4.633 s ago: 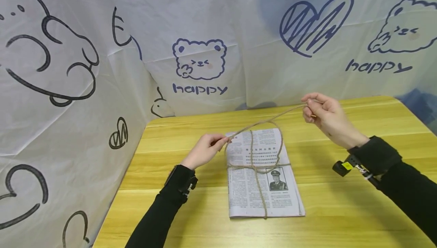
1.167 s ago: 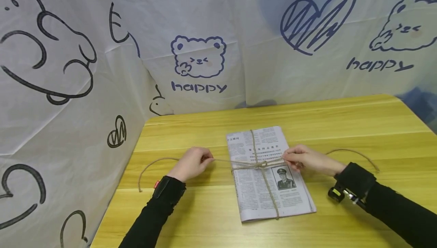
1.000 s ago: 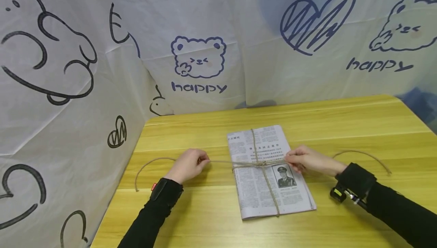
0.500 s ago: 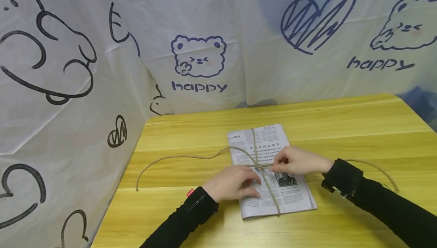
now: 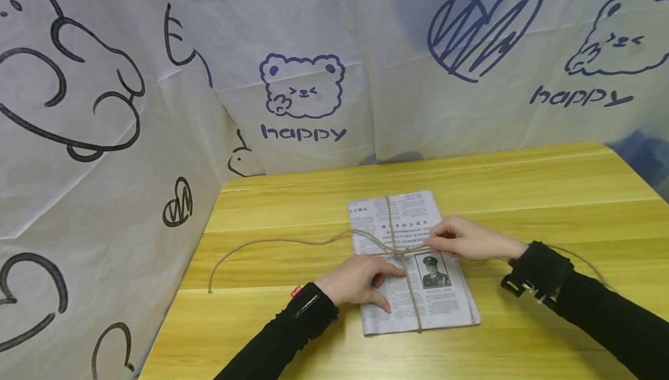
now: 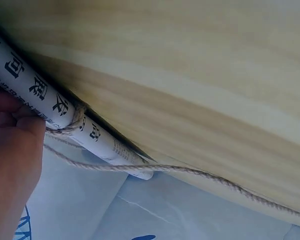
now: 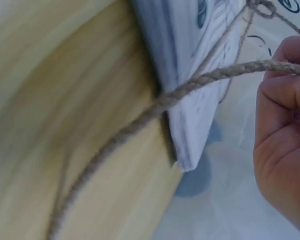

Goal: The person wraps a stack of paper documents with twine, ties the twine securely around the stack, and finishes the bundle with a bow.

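Note:
A stack of folded newspapers (image 5: pixel 389 304) lies on the table with twine (image 5: pixel 413 298) crossed over it. The crossing, with a knot, sits near the middle of the top sheet. My left hand (image 5: pixel 355 280) rests on the stack's left part, its index finger reaching toward the knot and its thumb spread apart on the paper. Between thumb and fingers, my right hand (image 5: pixel 475 239) pinches the twine just right of the knot. In the right wrist view the twine (image 7: pixel 165 100) runs from that hand (image 7: pixel 285 130) past the stack's edge. The left fingertips are partly hidden in the left wrist view.
One loose twine end (image 5: pixel 261 242) curves across the wooden table (image 5: pixel 272 211) to the left. Another twine end (image 5: pixel 580 255) trails right behind the right wrist. A white cloth (image 5: pixel 313 31) with drawings hangs behind and to the left of the table.
Earlier both hands pulled the twine ends apart over the stack. The left hand has let go of its end and moved right onto the newspapers. The right hand has recently shifted slightly right.

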The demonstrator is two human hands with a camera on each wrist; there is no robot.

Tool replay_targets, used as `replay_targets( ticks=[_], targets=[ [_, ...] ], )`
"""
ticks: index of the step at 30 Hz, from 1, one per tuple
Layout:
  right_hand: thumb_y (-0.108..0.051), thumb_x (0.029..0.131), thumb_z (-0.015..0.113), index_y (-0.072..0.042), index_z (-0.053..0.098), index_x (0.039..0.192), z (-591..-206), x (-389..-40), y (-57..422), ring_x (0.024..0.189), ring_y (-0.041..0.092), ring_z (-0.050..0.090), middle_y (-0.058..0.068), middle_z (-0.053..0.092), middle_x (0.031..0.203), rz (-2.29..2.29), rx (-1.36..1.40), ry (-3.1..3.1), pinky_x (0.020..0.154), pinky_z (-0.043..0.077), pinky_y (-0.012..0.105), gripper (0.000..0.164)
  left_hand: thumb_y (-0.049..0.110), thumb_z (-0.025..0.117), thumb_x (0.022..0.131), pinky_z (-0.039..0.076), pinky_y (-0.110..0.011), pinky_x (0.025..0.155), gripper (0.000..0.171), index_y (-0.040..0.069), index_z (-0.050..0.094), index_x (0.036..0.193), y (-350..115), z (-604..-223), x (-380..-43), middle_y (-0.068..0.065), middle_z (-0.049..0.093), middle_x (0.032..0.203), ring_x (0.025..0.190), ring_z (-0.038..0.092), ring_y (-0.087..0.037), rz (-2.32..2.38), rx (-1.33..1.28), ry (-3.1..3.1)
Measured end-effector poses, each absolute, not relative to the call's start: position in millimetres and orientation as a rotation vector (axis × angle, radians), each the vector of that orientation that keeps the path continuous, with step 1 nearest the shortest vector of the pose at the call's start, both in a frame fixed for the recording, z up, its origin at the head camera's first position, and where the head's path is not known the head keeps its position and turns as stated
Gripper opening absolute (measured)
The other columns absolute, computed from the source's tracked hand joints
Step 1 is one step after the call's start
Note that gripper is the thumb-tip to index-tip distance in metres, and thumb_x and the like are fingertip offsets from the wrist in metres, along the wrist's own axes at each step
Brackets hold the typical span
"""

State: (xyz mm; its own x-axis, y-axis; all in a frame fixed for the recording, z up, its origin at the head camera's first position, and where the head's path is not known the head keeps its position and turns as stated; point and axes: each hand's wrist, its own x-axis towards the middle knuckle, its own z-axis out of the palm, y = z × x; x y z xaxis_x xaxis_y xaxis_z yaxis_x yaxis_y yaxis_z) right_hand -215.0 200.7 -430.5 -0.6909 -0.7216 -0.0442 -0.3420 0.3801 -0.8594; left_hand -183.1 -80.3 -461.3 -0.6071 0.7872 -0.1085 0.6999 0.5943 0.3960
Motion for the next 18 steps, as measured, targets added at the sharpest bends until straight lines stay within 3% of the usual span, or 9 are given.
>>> replay_targets(
  ticks=[5,10,15,18],
  targets=[
    [-0.015,0.105,0.053,0.009,0.057,0.077,-432,-215,214,0.047,-0.001,0.037,-0.005,0.041,0.055,-1.312,-0.838,2.202,0.043,0.029,0.02,0.037,0.041,0.087,0.072,0.03,-0.011,0.06,0.068,0.023,0.067,0.134,-81,-460,-184,0.008,0.049,0.068,0.06,0.039,0.0,0.466,1.214,2.524],
    [-0.017,0.104,0.055,0.005,0.059,0.076,-440,-217,217,0.048,-0.001,0.04,-0.004,0.046,0.057,-1.221,-0.848,2.214,0.046,0.032,0.018,0.037,0.041,0.087,0.073,0.031,-0.011,0.06,0.066,0.021,0.068,0.133,-82,-458,-184,0.009,0.051,0.069,0.061,0.04,0.001,0.487,1.213,2.51],
    [-0.018,0.102,0.058,-0.005,0.062,0.076,-448,-219,214,0.052,-0.002,0.041,-0.002,0.051,0.061,-1.115,-0.936,2.336,0.05,0.035,0.018,0.029,0.029,0.08,0.087,0.038,-0.014,0.064,0.033,0.015,0.074,0.117,-87,-454,-187,0.007,0.06,0.077,0.066,0.048,-0.002,0.711,1.209,2.586],
    [-0.022,0.1,0.063,-0.012,0.067,0.081,-450,-219,212,0.054,-0.002,0.041,-0.009,0.05,0.064,-1.046,-0.995,2.403,0.053,0.036,0.018,0.022,0.023,0.069,0.097,0.048,-0.022,0.079,0.021,0.014,0.072,0.116,-86,-449,-193,0.003,0.069,0.096,0.086,0.06,-0.01,0.683,1.213,2.785]
  ],
)
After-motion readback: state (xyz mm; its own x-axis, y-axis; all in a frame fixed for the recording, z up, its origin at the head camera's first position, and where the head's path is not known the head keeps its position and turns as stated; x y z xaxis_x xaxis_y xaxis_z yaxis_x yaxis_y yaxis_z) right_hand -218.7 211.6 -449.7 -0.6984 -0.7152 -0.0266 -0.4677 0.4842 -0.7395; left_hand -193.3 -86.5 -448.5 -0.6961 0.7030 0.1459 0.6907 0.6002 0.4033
